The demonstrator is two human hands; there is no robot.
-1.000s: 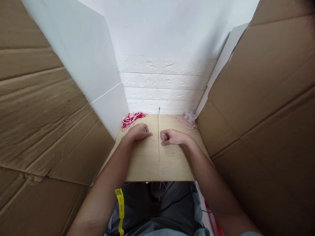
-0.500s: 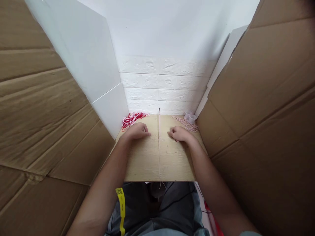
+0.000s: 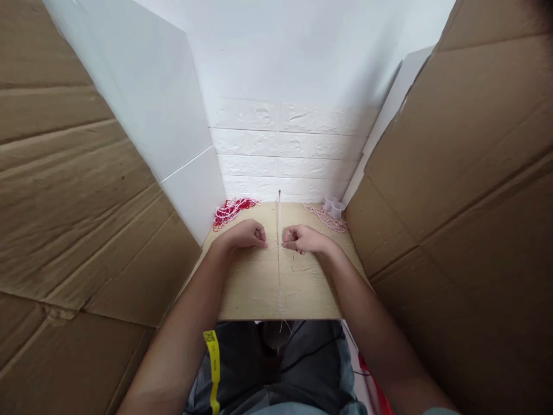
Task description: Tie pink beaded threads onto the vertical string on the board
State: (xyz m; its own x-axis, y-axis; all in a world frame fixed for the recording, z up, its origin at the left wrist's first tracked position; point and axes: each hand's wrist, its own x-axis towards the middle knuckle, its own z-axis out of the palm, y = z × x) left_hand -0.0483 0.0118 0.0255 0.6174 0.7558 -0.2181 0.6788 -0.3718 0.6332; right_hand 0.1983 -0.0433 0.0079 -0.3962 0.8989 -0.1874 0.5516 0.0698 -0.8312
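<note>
A thin pale cord (image 3: 279, 222) runs straight down the middle of the wooden board (image 3: 250, 288), from a small dark hook (image 3: 279, 192) at the back to loose ends over the front edge. My left hand (image 3: 249, 234) is just left of the cord, thumb and forefinger pinched together. On the other side, close against the cord, my right hand (image 3: 300, 238) is pinched too. A faint pale bit of thread shows at the fingertips of each hand; its full run is too fine to make out.
Red and white threads (image 3: 233, 211) lie heaped at the back left. Pink thread (image 3: 328, 218) and small clear cups (image 3: 334, 206) are at the back right. Cardboard walls (image 3: 86, 202) flank the board on both sides, with a white brick-patterned wall (image 3: 285, 144) behind.
Both hands have moved closer to the central cord and slightly toward me, the right one farther. Their fingers stay pinched.
</note>
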